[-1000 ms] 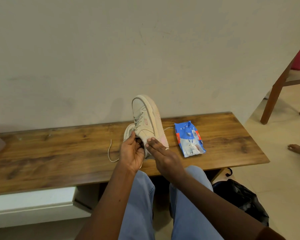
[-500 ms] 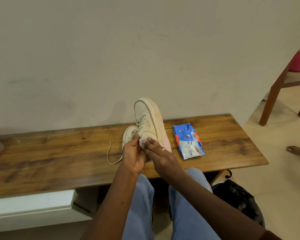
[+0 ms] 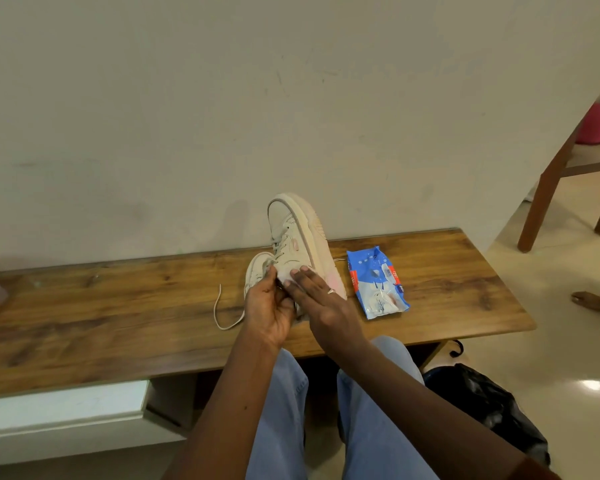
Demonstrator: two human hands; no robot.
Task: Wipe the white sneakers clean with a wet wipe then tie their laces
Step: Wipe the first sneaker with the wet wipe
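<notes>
Gripping the raised sneaker (image 3: 293,237) at its heel end, the left hand (image 3: 265,306) curls its fingers round it, toe up by the wall. The right hand (image 3: 323,303) lays straight, close-set fingers flat on its side. The second sneaker (image 3: 255,271) lies behind on the bench (image 3: 118,306), the wipes pack (image 3: 378,282) just to the right, and bare wood runs left.

A wooden bench (image 3: 84,306) stands against a plain cream wall (image 3: 187,98) (glossy pale floor (image 3: 568,358) at right).
</notes>
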